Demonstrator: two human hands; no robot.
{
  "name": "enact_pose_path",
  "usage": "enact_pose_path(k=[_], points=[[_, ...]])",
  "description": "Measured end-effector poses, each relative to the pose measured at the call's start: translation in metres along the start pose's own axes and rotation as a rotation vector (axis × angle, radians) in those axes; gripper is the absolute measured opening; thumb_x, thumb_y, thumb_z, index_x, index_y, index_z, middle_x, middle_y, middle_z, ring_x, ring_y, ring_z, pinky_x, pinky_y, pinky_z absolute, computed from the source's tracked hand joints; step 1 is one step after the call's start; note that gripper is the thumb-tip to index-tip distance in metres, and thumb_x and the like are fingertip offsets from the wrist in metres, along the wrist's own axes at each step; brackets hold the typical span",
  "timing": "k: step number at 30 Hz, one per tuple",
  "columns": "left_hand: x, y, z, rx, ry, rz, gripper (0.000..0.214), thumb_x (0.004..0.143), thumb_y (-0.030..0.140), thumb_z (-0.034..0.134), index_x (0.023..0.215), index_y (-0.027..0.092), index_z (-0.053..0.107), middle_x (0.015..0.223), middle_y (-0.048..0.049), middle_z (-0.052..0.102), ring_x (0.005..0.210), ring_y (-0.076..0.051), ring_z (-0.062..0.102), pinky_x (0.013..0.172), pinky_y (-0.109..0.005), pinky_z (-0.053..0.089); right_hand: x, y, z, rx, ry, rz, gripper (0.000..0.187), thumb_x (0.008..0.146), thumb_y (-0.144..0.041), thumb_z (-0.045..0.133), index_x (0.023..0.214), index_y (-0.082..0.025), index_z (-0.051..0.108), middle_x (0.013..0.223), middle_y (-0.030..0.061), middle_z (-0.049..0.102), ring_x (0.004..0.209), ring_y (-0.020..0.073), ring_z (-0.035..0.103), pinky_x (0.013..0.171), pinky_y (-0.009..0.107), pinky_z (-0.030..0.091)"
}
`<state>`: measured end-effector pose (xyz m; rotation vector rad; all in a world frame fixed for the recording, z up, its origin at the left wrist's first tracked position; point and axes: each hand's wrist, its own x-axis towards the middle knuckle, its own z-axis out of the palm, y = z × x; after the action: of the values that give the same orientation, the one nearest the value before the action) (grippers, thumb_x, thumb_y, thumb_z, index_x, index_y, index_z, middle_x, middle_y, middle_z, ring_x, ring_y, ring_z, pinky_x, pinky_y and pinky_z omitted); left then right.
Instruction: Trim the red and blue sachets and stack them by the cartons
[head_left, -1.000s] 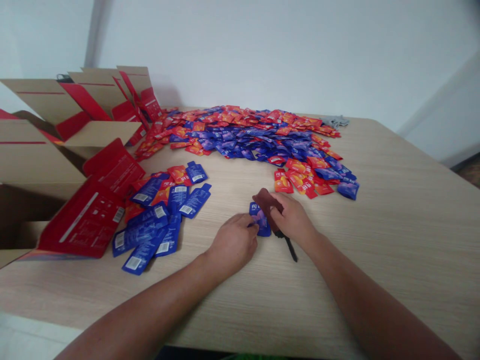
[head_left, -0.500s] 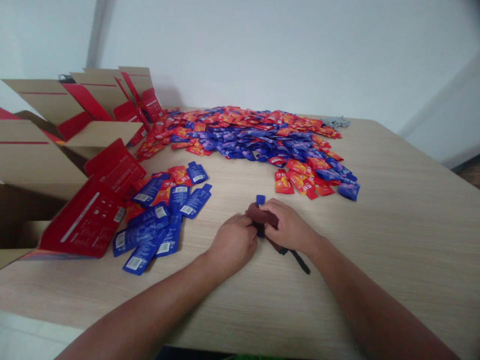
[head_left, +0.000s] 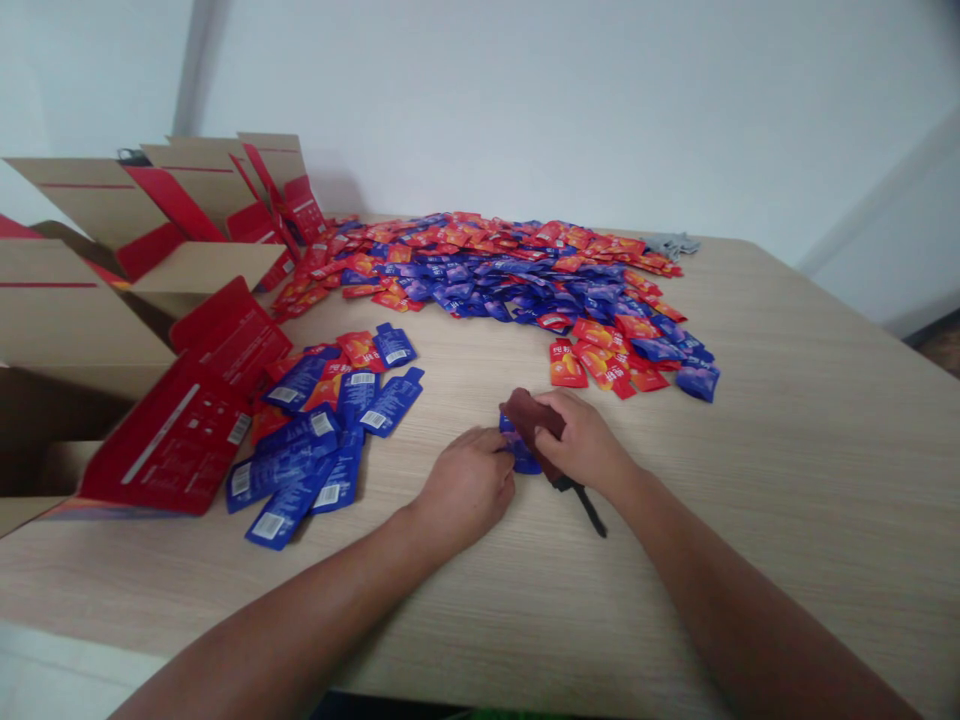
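A blue spouted pouch [head_left: 526, 456] lies on the table in front of me. My left hand [head_left: 474, 482] presses on its left edge, fingers curled and closed. Over the pouch, my right hand [head_left: 585, 437] grips a dark maroon cloth-like piece [head_left: 531, 415]; a black end and a short black strap [head_left: 591, 512] trail from it toward me. The cloth covers the pouch's upper right part. To the left lies a loose group of blue pouches [head_left: 304, 447], barcodes up, with a few orange-red pouches [head_left: 360, 351] among them.
A long heap of blue and orange-red pouches [head_left: 510, 280] spans the back of the wooden table [head_left: 750, 560]. Open cardboard boxes with red flaps [head_left: 180, 435] stand along the left. Something grey and crumpled [head_left: 675, 244] lies at the far right end of the heap.
My right hand has shifted slightly right, swinging the maroon piece off part of the pouch, so more of the pouch's front shows. My left hand has stayed put.
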<state>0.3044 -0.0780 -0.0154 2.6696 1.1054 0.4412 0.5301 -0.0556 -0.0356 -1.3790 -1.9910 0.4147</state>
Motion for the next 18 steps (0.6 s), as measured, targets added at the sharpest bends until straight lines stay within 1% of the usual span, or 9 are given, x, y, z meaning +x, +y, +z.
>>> enact_pose_path(k=[2, 4, 8, 11, 15, 18], points=[[0.000, -0.001, 0.000, 0.008, -0.010, -0.015, 0.016, 0.094, 0.016, 0.063, 0.085, 0.019, 0.076, 0.099, -0.0087, 0.072, 0.099, -0.024, 0.067, 0.095, -0.038, 0.057, -0.003, -0.009, -0.003, 0.027, -0.065, -0.064, 0.040, 0.080, -0.011, 0.066, 0.118, -0.023, 0.068, 0.111, 0.0062, 0.071, 0.102, 0.0250, 0.067, 0.091, 0.038, 0.052], [0.001, -0.001, 0.001, 0.009, -0.017, -0.019, 0.015, 0.093, 0.018, 0.065, 0.085, 0.018, 0.077, 0.097, -0.0091, 0.071, 0.100, -0.025, 0.067, 0.094, -0.038, 0.057, -0.005, -0.017, -0.005, 0.035, -0.118, -0.096, 0.040, 0.077, -0.010, 0.065, 0.115, -0.023, 0.067, 0.110, 0.0054, 0.070, 0.100, 0.0242, 0.066, 0.089, 0.037, 0.051], [0.001, -0.002, 0.002, 0.009, -0.018, -0.008, 0.016, 0.094, 0.018, 0.064, 0.085, 0.018, 0.077, 0.097, -0.0088, 0.071, 0.099, -0.024, 0.067, 0.093, -0.037, 0.057, -0.006, -0.021, -0.006, 0.006, -0.133, -0.066, 0.038, 0.078, -0.011, 0.065, 0.113, -0.022, 0.066, 0.108, 0.0051, 0.070, 0.098, 0.0239, 0.066, 0.087, 0.037, 0.050], [0.001, -0.002, 0.002, 0.020, -0.014, 0.001, 0.019, 0.095, 0.017, 0.062, 0.084, 0.018, 0.077, 0.097, -0.0083, 0.072, 0.097, -0.024, 0.067, 0.093, -0.037, 0.057, -0.004, -0.013, -0.002, -0.003, -0.103, -0.035, 0.036, 0.080, -0.012, 0.064, 0.115, -0.022, 0.067, 0.110, 0.0058, 0.071, 0.100, 0.0246, 0.066, 0.088, 0.037, 0.050], [0.000, -0.002, 0.004, 0.001, 0.010, 0.015, 0.018, 0.095, 0.014, 0.062, 0.087, 0.019, 0.077, 0.106, -0.0080, 0.075, 0.103, -0.024, 0.068, 0.098, -0.038, 0.057, 0.001, 0.002, 0.003, -0.028, -0.008, 0.037, 0.033, 0.085, -0.015, 0.063, 0.117, -0.022, 0.069, 0.111, 0.0072, 0.073, 0.102, 0.0263, 0.067, 0.092, 0.039, 0.051], [0.000, -0.003, 0.004, -0.022, 0.024, 0.014, 0.017, 0.095, 0.013, 0.063, 0.088, 0.019, 0.077, 0.111, -0.0076, 0.076, 0.105, -0.024, 0.069, 0.101, -0.038, 0.057, 0.003, 0.009, 0.003, -0.052, 0.038, 0.099, 0.035, 0.086, -0.016, 0.063, 0.120, -0.022, 0.070, 0.113, 0.0080, 0.074, 0.102, 0.0269, 0.067, 0.093, 0.040, 0.051]])
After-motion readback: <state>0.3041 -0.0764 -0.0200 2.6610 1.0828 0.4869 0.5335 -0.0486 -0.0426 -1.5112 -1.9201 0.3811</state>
